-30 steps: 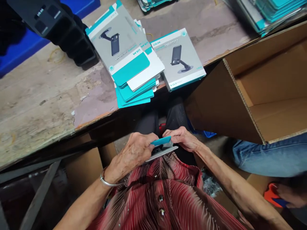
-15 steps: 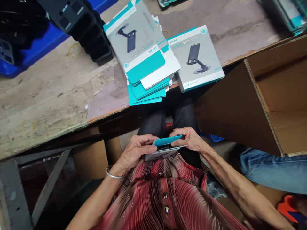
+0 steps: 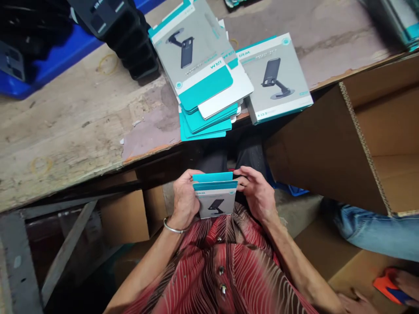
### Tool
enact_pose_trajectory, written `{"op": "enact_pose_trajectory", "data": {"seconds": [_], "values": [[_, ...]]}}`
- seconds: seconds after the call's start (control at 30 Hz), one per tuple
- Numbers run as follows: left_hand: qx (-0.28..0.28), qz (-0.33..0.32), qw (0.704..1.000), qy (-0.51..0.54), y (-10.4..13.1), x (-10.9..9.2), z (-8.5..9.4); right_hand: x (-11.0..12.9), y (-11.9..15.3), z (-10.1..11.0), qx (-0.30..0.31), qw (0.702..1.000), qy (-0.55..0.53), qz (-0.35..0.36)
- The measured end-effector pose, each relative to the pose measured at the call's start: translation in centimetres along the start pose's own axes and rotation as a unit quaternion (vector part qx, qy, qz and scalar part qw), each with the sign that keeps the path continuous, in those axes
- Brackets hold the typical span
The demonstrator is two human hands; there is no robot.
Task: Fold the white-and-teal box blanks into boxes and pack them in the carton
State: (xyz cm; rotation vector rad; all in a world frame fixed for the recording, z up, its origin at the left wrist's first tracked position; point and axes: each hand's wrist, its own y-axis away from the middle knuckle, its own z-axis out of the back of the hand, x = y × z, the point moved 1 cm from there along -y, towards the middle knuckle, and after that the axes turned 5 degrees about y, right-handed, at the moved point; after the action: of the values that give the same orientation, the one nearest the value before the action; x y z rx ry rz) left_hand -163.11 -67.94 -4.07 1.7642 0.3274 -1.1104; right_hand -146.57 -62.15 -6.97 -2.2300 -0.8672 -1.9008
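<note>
A small grey and teal phone stand box (image 3: 216, 204) is held upright at my lap, its teal top flaps raised. My left hand (image 3: 186, 196) grips the box's left side, with the fingers partly behind it. At the upper right edge, my right hand (image 3: 258, 192) has its fingertips on the flap, the index finger stretched out and the palm off the box. The inside of the box is hidden behind the front flap.
On the wooden bench (image 3: 78, 126) lie a pile of flat phone stand boxes (image 3: 196, 56) and a filled-out box (image 3: 278, 80). Stacked black phone stands (image 3: 131, 43) sit beside a blue tray (image 3: 65, 65). At right are an open carton (image 3: 327, 148) and another person's jeans leg (image 3: 379, 226).
The box has tipped upright, so its printed front now shows and its flaps stand up. My right hand has shifted from over the opening to the flap's right edge.
</note>
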Motion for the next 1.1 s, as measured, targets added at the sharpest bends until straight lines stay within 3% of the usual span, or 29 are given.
{"op": "enact_pose_trajectory", "data": {"seconds": [0.13, 0.27, 0.4, 0.53, 0.67, 0.8, 0.9, 1.0, 1.1], "values": [[0.003, -0.024, 0.999, 0.043, -1.8, 0.2, -0.1, 0.3, -0.4, 0.1, 0.008, 0.976, 0.167, 0.141], [-0.017, -0.115, 0.991, 0.068, -2.3, 0.8, -0.3, 0.2, -2.5, 0.5, 0.036, 0.927, 0.289, 0.237], [-0.030, -0.194, 0.979, 0.056, -1.6, 1.3, 0.0, 0.2, -3.7, 0.8, 0.080, 0.909, 0.315, 0.262], [0.035, -0.292, 0.956, -0.021, -0.6, 1.5, 1.0, 0.4, -3.3, 0.8, 0.087, 0.902, 0.332, 0.261], [0.096, -0.348, 0.915, -0.180, -0.1, 1.4, 1.7, 0.9, -2.7, 0.2, 0.058, 0.916, 0.331, 0.217], [0.107, -0.337, 0.905, -0.238, 0.1, 0.9, 1.4, 1.5, -2.2, -1.0, -0.018, 0.950, 0.281, 0.131], [0.109, -0.305, 0.908, -0.267, 0.2, 0.3, 1.1, 1.5, -1.7, -1.7, -0.096, 0.977, 0.183, 0.058], [0.129, -0.256, 0.943, -0.172, 0.4, -0.2, 0.9, 1.6, -1.0, -2.1, -0.156, 0.986, 0.060, -0.026], [0.138, -0.143, 0.980, -0.018, 0.8, -0.3, 0.8, 1.8, 0.0, -2.4, -0.133, 0.986, 0.000, -0.103]]}}
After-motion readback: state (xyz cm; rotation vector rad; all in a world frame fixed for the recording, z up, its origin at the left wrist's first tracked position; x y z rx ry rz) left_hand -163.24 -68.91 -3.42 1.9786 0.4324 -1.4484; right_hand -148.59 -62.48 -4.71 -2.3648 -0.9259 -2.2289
